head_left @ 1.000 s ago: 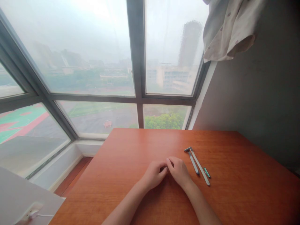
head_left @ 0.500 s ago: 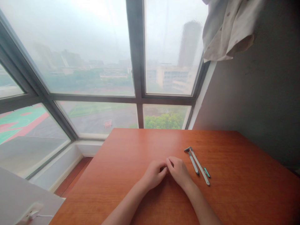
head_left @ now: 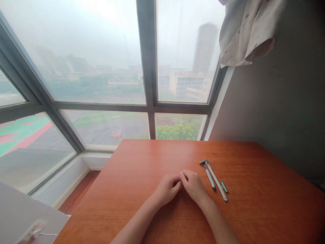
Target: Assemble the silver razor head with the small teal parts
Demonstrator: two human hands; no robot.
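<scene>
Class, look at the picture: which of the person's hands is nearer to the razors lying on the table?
Right. The right hand rests just beside the razors; the left hand lies beyond it, farther off.

Wooden table (head_left: 157,152), reddish-brown, set into the corner by the window. Big multi-pane window (head_left: 147,67) with dark grey frame; outside is hazy, with a tall tower (head_left: 205,45), low buildings, green trees (head_left: 177,131) and a red-green sports court (head_left: 20,130). Grey wall (head_left: 279,101) on the right. Pale spotted cloth (head_left: 247,30) hangs at the top right. White socket with cable (head_left: 34,230) sits bottom left on a light surface.
</scene>
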